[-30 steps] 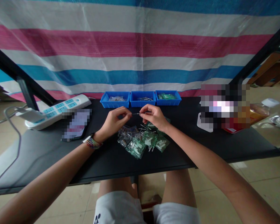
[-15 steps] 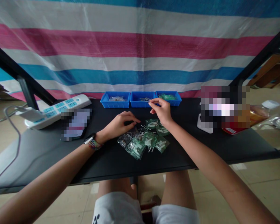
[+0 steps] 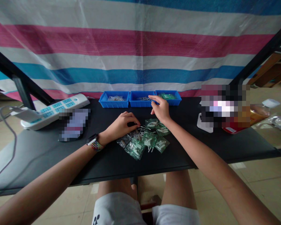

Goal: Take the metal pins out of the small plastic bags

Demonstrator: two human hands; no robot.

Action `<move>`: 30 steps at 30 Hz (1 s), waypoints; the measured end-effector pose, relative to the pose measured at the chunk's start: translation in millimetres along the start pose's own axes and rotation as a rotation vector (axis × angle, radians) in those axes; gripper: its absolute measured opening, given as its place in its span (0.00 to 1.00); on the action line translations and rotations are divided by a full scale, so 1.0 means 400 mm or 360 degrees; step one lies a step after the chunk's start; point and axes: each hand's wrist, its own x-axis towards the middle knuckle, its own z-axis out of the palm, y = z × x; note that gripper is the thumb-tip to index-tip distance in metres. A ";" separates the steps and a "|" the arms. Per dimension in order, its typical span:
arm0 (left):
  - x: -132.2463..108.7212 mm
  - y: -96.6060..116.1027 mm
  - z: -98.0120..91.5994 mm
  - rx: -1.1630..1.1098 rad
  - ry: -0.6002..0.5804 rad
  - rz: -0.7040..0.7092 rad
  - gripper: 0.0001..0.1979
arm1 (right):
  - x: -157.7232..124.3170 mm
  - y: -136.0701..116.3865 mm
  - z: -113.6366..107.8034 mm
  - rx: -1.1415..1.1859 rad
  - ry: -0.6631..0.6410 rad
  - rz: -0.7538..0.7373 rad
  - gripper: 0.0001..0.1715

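My right hand [image 3: 161, 107] is over the right front part of the middle blue bin [image 3: 140, 103], with thumb and forefinger apart and nothing visible between them. Several thin metal pins [image 3: 144, 98] lie inside that bin. At the left edge of a pile, my left hand [image 3: 124, 125] has its thumb and forefinger pressed together; what they pinch is too small to make out. The pile mixes loose metal pins [image 3: 144, 128], green-tinted packets of white pieces [image 3: 134, 148] and a clear packet of dark pieces [image 3: 123, 141].
The left blue bin [image 3: 103, 102] holds clear packets; the right blue bin [image 3: 175, 102] holds green ones. A power strip [image 3: 78, 100] and a blurred phone [image 3: 76, 123] are on the left. A white object [image 3: 204, 124] and a bottle [image 3: 259, 111] stand right.
My right hand has shifted slightly left, and its forefinger has lifted away from the thumb. My left thumb and forefinger have closed together at the pile.
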 end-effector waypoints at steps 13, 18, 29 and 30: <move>-0.009 0.019 -0.017 -0.0215 0.0287 -0.0165 0.05 | -0.065 -0.064 0.024 -0.0175 -0.0603 -0.0367 0.05; -0.007 0.022 -0.022 -0.0456 0.0469 -0.0342 0.07 | -0.093 -0.080 0.046 -0.0085 -0.0727 -0.0307 0.05; -0.002 0.032 -0.004 -0.0848 0.0440 -0.0413 0.12 | -0.102 -0.087 0.053 0.0069 -0.0702 -0.0236 0.04; -0.003 0.033 -0.005 -0.0886 0.0411 -0.0422 0.12 | -0.102 -0.088 0.052 0.0060 -0.0695 -0.0245 0.03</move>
